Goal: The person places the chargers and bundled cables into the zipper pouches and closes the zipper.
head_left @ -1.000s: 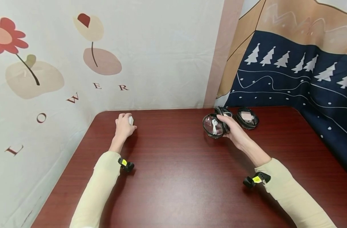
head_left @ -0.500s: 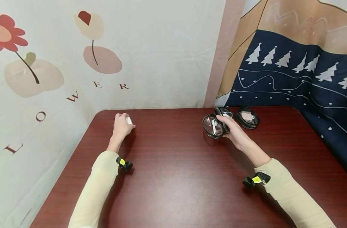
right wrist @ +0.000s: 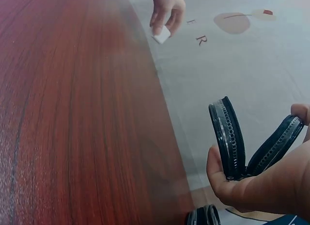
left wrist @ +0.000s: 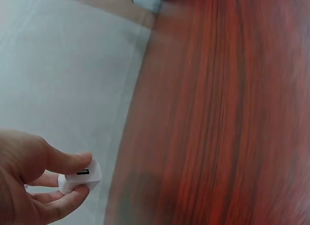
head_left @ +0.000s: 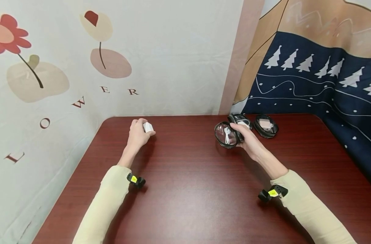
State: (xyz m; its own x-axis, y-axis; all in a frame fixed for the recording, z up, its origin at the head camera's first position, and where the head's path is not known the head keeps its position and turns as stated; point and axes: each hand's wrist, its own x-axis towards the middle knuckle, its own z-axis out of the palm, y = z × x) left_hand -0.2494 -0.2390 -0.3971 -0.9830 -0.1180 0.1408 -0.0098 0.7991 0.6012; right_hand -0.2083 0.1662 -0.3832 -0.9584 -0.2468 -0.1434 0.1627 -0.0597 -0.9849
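Between thumb and fingers, my left hand (head_left: 139, 135) pinches a white USB charger plug (head_left: 148, 127) above the far left of the table. Its USB port faces the camera in the left wrist view, where the charger plug (left wrist: 94, 180) shows close up. My right hand (head_left: 249, 142) grips a round black zip case (right wrist: 231, 138) with clear sides, unzipped and spread wide like a clam. A bundled white cable (head_left: 227, 136) shows through one half in the head view. The two hands are well apart.
A second round black case (head_left: 266, 136) lies on the table right of my right hand, with a pinkish block (head_left: 266, 124) inside. The dark red wooden table (head_left: 185, 176) ends at a printed cloth wall (head_left: 179, 74) at the back.
My left hand shifts slightly left, then moves right with the charger plug in its fingers. The right hand keeps its hold on the spread case and barely moves.
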